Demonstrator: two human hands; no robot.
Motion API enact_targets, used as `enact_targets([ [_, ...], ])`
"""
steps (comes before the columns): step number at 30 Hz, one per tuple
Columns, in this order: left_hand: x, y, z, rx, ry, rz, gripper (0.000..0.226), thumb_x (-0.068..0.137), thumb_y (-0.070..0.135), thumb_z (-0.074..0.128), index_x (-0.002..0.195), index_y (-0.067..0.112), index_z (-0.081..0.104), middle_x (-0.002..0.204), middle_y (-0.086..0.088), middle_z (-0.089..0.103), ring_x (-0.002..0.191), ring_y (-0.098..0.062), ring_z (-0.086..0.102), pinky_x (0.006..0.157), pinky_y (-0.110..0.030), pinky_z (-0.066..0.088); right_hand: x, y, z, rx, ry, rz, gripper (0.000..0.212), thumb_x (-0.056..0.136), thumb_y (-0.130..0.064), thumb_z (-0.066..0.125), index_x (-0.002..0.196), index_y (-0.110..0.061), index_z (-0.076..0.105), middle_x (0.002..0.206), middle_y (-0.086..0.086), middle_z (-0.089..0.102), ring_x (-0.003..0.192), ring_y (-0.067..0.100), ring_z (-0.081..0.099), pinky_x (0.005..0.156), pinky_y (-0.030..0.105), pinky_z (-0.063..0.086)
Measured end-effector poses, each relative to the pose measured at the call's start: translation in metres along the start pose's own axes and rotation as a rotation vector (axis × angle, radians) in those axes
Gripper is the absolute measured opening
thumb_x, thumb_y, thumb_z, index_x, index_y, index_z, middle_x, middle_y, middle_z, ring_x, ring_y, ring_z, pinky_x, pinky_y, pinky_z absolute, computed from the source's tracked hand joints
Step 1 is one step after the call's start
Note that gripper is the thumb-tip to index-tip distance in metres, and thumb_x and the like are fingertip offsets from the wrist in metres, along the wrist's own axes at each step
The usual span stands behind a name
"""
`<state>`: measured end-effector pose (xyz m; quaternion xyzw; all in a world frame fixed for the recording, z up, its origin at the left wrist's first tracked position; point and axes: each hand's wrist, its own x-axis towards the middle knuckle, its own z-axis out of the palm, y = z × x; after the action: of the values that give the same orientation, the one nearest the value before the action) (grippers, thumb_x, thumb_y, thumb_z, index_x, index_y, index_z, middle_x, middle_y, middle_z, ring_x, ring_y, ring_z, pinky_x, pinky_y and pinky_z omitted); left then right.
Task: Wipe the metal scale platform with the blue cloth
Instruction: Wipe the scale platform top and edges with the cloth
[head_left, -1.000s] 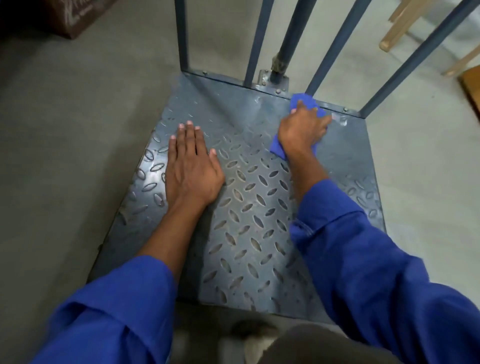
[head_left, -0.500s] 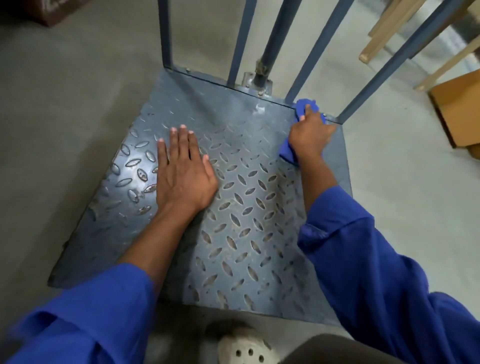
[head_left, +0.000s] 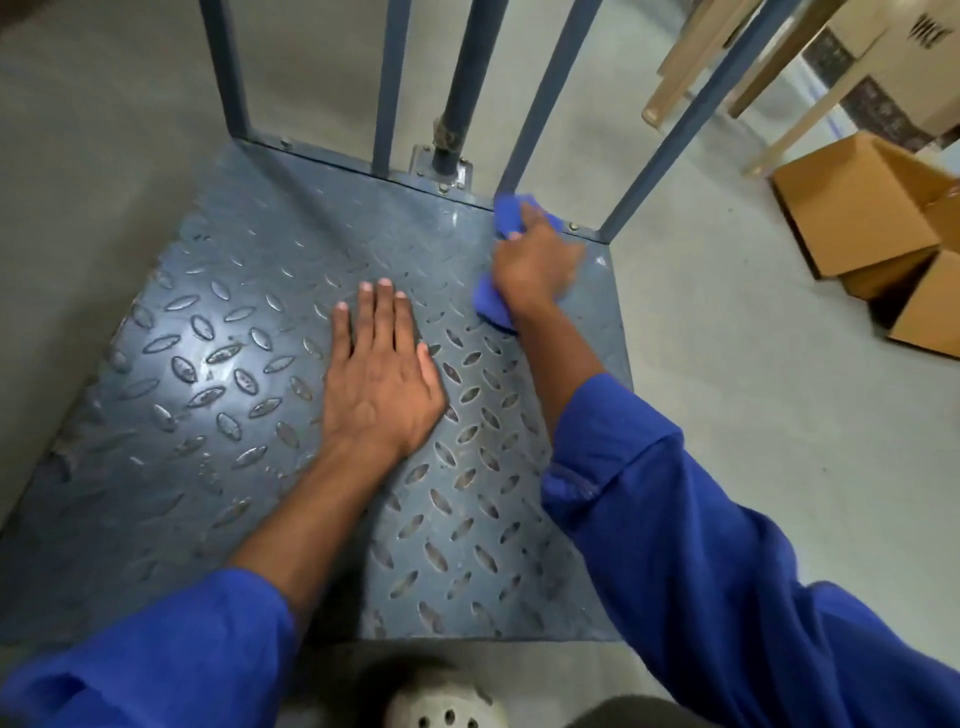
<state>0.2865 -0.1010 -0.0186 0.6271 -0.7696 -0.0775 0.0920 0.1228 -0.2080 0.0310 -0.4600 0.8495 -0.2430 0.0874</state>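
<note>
The metal scale platform (head_left: 218, 395) is a grey-blue plate with a raised diamond tread, lying on the floor and filling the middle of the head view. My right hand (head_left: 535, 262) presses the blue cloth (head_left: 508, 215) onto the platform's far right corner, close to the rail bars. The cloth shows above the fingers and below the wrist; the rest is hidden under the hand. My left hand (head_left: 382, 376) rests flat on the middle of the platform, fingers apart, holding nothing.
Blue upright rail bars (head_left: 389, 83) and a round post (head_left: 467, 78) rise from the platform's far edge. Open cardboard boxes (head_left: 857, 202) stand on the floor at the right, with wooden legs (head_left: 691, 57) behind. A white clog (head_left: 447, 701) shows at the bottom edge.
My right hand has stayed with the cloth at the far right corner, shifting slightly along the rail. The view has swung right, bringing the boxes in. My left hand has stayed flat.
</note>
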Motion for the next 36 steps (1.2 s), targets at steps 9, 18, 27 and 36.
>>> enact_targets([
  [9,0.001,0.002,0.001,0.016,-0.027,0.036,0.071,0.107,0.042,0.008,0.168,0.006,0.005,0.177,-0.014,0.000,0.165,-0.030,-0.002,0.133,-0.054,-0.001,0.033,0.086,-0.006,-0.220,-0.024,-0.037,0.053,0.106,-0.032,0.048,0.157,-0.044,0.041,0.165,-0.012,0.039,0.139,0.031,0.042,0.112,0.040,0.036],
  [18,-0.018,-0.011,-0.008,-0.048,-0.018,-0.013,0.078,0.107,0.056,0.010,0.169,0.008,0.008,0.177,-0.013,0.004,0.165,-0.029,0.000,0.133,-0.051,-0.001,-0.038,0.026,0.002,0.120,0.242,-0.231,0.052,0.100,-0.009,0.057,0.152,-0.016,0.054,0.149,0.009,0.059,0.119,0.037,0.053,0.102,0.041,0.041],
  [27,-0.096,-0.125,-0.015,-0.132,0.210,-0.279,0.089,0.100,0.059,0.032,0.162,-0.005,0.029,0.170,-0.025,0.028,0.161,-0.035,0.021,0.133,-0.047,0.014,-0.169,-0.136,0.094,0.205,-0.153,-1.101,0.050,0.093,-0.015,0.057,0.139,-0.033,0.067,0.153,0.001,0.058,0.114,0.036,0.055,0.089,0.050,0.048],
  [36,-0.110,-0.131,-0.021,-0.033,0.145,-0.315,0.082,0.104,0.053,0.019,0.166,0.000,0.018,0.176,-0.019,0.011,0.164,-0.031,0.007,0.134,-0.047,0.005,-0.132,-0.106,0.085,-0.198,-0.309,-0.732,0.058,0.102,-0.029,0.056,0.156,-0.046,0.043,0.171,-0.006,0.029,0.144,0.035,0.032,0.113,0.049,0.038],
])
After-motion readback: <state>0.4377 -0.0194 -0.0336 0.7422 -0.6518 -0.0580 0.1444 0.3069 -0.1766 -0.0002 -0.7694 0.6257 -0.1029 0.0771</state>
